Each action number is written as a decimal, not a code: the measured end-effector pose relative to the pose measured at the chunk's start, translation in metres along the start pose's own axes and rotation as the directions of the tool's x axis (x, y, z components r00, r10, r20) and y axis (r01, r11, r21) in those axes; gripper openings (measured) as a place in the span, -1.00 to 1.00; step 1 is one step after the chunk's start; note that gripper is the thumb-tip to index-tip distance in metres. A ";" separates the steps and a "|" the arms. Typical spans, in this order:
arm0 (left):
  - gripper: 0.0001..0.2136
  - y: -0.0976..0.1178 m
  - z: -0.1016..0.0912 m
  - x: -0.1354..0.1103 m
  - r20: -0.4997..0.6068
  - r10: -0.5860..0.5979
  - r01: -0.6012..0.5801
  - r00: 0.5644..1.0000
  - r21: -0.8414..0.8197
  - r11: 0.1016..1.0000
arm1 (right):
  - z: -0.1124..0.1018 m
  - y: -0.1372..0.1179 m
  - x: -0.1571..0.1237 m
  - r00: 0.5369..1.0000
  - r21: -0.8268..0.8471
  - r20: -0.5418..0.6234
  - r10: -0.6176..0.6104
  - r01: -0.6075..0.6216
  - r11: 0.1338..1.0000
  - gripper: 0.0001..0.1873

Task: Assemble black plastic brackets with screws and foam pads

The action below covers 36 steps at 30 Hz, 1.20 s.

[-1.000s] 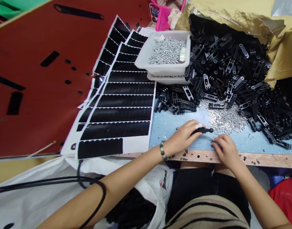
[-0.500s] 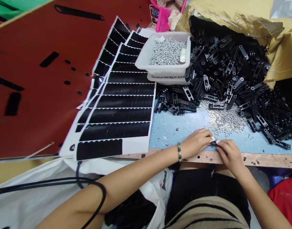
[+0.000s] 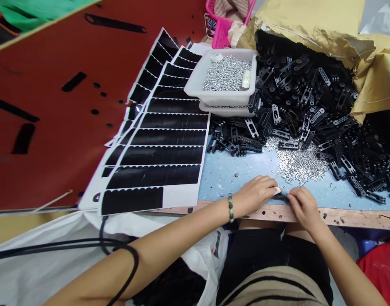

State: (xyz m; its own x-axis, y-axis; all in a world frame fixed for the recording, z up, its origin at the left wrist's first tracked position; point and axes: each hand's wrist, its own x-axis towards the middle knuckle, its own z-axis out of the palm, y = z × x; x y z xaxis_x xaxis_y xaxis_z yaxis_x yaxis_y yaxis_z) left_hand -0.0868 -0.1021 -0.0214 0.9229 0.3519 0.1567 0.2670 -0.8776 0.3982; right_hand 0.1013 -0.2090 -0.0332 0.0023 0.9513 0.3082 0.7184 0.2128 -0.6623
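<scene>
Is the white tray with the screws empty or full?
Not empty: the white tray holds a layer of silver screws across its floor, lying below the rim.

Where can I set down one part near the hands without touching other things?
Pale blue mat shows between the black sticker sheets and the silver screw heap, above the left hand. A narrower strip runs right of the right hand, along the wooden edge. Crowded: the black parts and around the white tray.

No words can be read: the dark print on the white plastic bag (image 3: 216, 246) and the label on the pink basket (image 3: 210, 25) are too folded or blurred.
</scene>
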 end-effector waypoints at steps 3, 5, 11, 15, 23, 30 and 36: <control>-0.79 0.002 0.001 -0.003 -0.005 -0.015 0.015 1.000 0.023 1.000 | -0.002 0.005 0.024 0.997 -0.194 0.007 -0.079 0.078 0.978 -0.79; -0.77 0.003 0.002 -0.005 -0.004 -0.024 0.024 1.000 0.023 0.999 | -0.001 0.010 0.045 0.971 -0.317 0.154 -0.186 0.226 0.921 -0.74; -0.76 0.002 0.004 -0.006 -0.047 -0.038 0.036 0.998 -0.057 0.998 | 0.004 0.035 0.086 0.928 -0.525 0.317 -0.196 0.344 0.779 -0.78; -0.82 0.002 0.005 -0.003 -0.034 -0.058 0.055 0.998 -0.068 0.996 | -0.002 0.049 0.098 0.975 -0.628 0.198 -0.100 0.204 0.751 -0.80; -0.75 0.009 -0.003 0.000 0.016 -0.133 0.134 0.991 -0.157 0.979 | -0.022 0.032 0.069 0.979 -0.357 0.137 -0.154 0.194 0.914 -0.75; -0.70 -0.001 -0.024 0.005 -0.126 -0.193 0.168 0.973 -0.191 0.967 | -0.012 0.042 0.091 0.997 -0.514 -0.043 -0.069 0.037 0.857 -0.72; -0.68 -0.021 -0.050 0.044 -0.265 -0.269 0.250 0.926 -0.104 0.963 | 0.003 0.023 0.137 0.998 -0.581 0.048 -0.051 0.070 0.811 -0.81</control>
State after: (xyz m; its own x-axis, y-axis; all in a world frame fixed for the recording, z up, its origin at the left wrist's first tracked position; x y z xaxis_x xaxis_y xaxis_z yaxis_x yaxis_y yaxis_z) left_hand -0.0659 -0.0521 0.0226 0.7094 0.6479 0.2775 0.4585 -0.7232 0.5165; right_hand 0.1163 -0.0728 -0.0083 -0.0681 0.9488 0.3083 0.9869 0.1094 -0.1189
